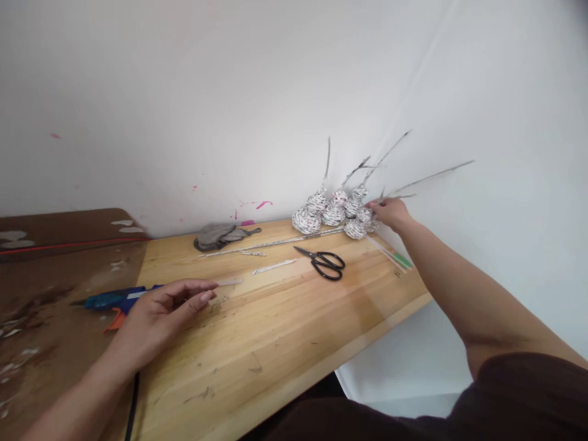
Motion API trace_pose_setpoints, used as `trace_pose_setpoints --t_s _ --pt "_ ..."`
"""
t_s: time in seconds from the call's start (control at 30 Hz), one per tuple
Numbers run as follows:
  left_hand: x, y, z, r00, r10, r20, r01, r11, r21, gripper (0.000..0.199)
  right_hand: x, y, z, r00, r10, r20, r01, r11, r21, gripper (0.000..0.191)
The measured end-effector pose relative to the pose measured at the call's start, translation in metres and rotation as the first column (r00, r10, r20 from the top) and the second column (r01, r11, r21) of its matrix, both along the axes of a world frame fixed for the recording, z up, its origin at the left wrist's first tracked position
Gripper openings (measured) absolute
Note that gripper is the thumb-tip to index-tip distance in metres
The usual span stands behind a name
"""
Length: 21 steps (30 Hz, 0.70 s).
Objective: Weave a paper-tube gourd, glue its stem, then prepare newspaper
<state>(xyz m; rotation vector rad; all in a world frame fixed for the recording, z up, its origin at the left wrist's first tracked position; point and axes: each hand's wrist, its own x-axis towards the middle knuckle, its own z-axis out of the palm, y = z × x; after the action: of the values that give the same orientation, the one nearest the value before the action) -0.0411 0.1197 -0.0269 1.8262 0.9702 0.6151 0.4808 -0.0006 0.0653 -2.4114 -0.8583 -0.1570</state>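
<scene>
Several woven paper gourd shapes (333,212) with long thin stems stand against the wall at the back right. My right hand (390,213) reaches to the rightmost one (366,218), its fingers closed at the upper part. My left hand (172,306) hovers over the left of the wooden table, palm down, thumb and fingers slightly apart and holding nothing visible. Beyond its fingertips lies a pale translucent strip (232,282). Partly behind this hand is a blue glue gun (110,299) with an orange trigger.
Black-handled scissors (327,264) lie mid-table (275,343). Nearby are a paper strip (274,267), a long paper rod (271,243) and a grey cloth (220,235). Green and white strips (399,258) lie at the right edge. A brown board (50,269) is at the left.
</scene>
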Motion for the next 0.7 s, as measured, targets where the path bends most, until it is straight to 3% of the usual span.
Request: trace_pose_setpoints --t_s 0.2,0.5,0.7 --pt "0.001 0.003 -0.003 1.0 0.007 -0.011 -0.006 1.0 0.013 0.051 0.01 -0.016 0.017 0.999 0.029 -0.043 -0.032 0.997 -0.076 0.019" --pt "0.003 0.003 0.001 1.0 0.026 -0.017 -0.026 0.999 0.037 0.048 0.006 -0.02 -0.003 0.988 0.123 -0.089 -0.135 0.98 -0.144 0.02" --pt "0.001 0.005 -0.003 0.999 0.012 -0.033 -0.01 0.998 0.061 0.045 0.017 -0.026 0.001 0.994 0.109 -0.028 -0.113 0.978 -0.177 0.02"
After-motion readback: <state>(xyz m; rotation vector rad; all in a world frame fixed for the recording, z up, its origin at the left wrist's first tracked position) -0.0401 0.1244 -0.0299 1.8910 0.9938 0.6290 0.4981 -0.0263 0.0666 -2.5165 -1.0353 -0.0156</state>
